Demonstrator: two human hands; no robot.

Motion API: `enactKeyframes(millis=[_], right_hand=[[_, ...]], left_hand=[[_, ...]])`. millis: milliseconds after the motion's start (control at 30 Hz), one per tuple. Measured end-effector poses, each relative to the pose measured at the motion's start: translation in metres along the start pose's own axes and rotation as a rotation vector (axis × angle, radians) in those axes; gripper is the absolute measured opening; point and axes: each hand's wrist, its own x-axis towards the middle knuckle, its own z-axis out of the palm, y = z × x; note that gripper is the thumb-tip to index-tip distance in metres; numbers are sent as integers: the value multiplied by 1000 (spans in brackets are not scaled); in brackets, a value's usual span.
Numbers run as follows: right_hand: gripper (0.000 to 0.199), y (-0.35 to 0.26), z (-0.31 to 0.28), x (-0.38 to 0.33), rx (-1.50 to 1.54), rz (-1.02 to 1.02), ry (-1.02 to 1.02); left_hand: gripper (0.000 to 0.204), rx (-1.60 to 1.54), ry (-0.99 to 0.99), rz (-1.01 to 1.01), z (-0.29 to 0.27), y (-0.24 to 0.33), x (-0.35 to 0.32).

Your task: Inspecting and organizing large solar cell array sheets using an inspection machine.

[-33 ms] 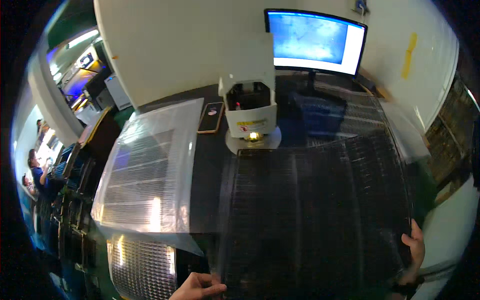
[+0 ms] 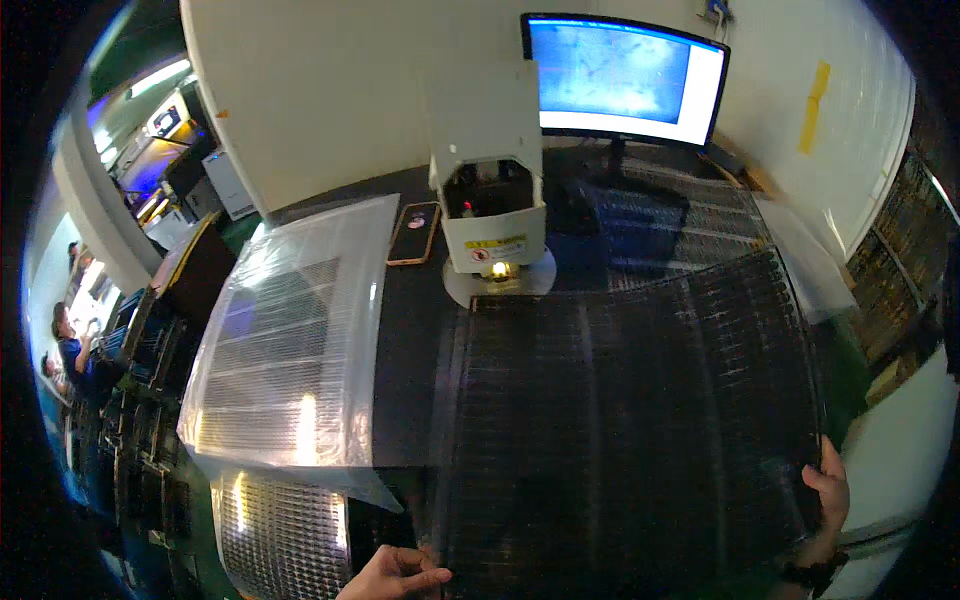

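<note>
A large dark sheet [image 2: 630, 420] with fine rows and paler cross bands spreads before me, its far edge close to the round base of a white inspection device [image 2: 495, 225]. My left hand [image 2: 392, 574] pinches the sheet's near left edge between thumb and fingers. On the other side, my right hand [image 2: 828, 490] grips the right edge, thumb on top and the other fingers mostly hidden. A small yellow light glows under the device, just beyond the sheet's far left corner. Behind it a monitor [image 2: 625, 80] shows a blurry blue picture.
A clear-wrapped patterned sheet [image 2: 285, 350] lies on the left of the black table [image 2: 405, 380], beside a phone [image 2: 414, 233]. Another dark patterned sheet [image 2: 680, 225] lies beyond mine. Below the table's left edge is a shiny gridded sheet [image 2: 280, 535]. People are far left.
The whole view has shifted slightly left. Dark streaks in the monitor's blue picture look different. Both hands keep their hold on the dark sheet.
</note>
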Motion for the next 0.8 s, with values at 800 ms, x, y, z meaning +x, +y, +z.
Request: enactKeyframes(millis=[800], right_hand=[[57,-8,30,19,154,-88,3]], left_hand=[[19,26,141,-44,-1,6,36]])
